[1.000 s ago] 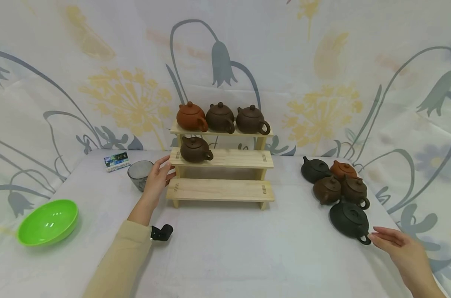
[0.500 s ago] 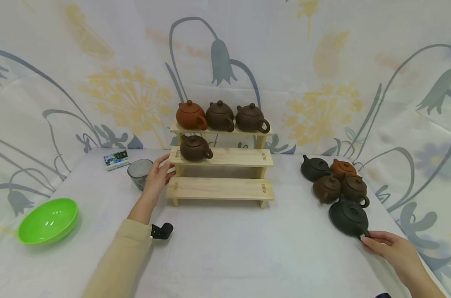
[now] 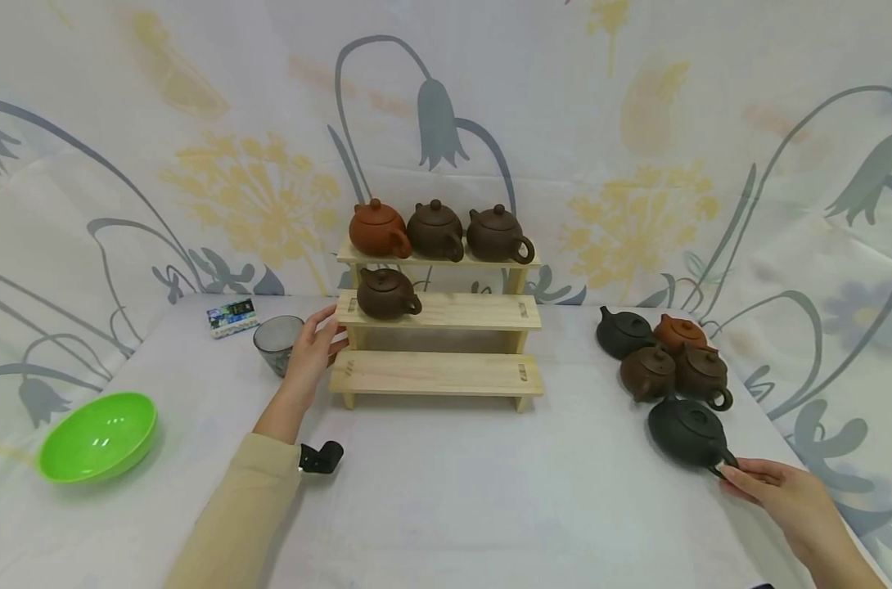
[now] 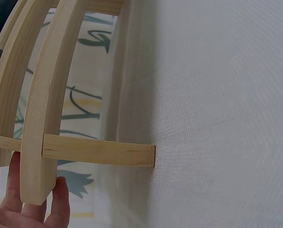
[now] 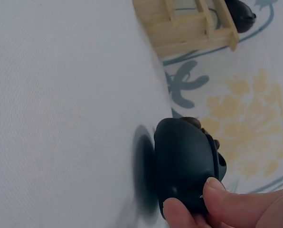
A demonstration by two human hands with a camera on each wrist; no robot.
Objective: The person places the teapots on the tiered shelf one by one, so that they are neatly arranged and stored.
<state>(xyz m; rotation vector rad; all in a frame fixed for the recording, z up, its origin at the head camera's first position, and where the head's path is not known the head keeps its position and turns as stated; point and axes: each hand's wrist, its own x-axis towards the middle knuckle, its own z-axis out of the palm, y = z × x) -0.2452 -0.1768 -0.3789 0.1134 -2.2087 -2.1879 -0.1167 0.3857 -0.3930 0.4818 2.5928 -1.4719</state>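
Note:
In the head view my right hand [image 3: 792, 499] pinches the handle of a flat black teapot [image 3: 687, 432] between thumb and fingers. The right wrist view shows this black teapot [image 5: 186, 159] with its shadow beside its base; it looks slightly raised off the cloth. My left hand [image 3: 312, 352] holds the left end of a three-step wooden stand [image 3: 434, 373]. From the left wrist, fingers lie on both sides of one plank [image 4: 53, 71]. An orange teapot [image 3: 376, 229] and two dark brown teapots [image 3: 434, 231] fill the top step. Another brown teapot [image 3: 385, 294] sits on the middle step's left.
Behind the held pot cluster a black teapot [image 3: 624, 334], an orange teapot [image 3: 680, 334] and two brown teapots [image 3: 648, 374]. On the left stand a grey glass cup [image 3: 277, 339], a small patterned box [image 3: 232, 317] and a green bowl [image 3: 98, 438]. A patterned cloth [image 3: 564, 123] hangs behind.
My right hand has moved from beside the black teapot's handle to pinching it, and the pot has shifted slightly left. My left hand stays at the stand.

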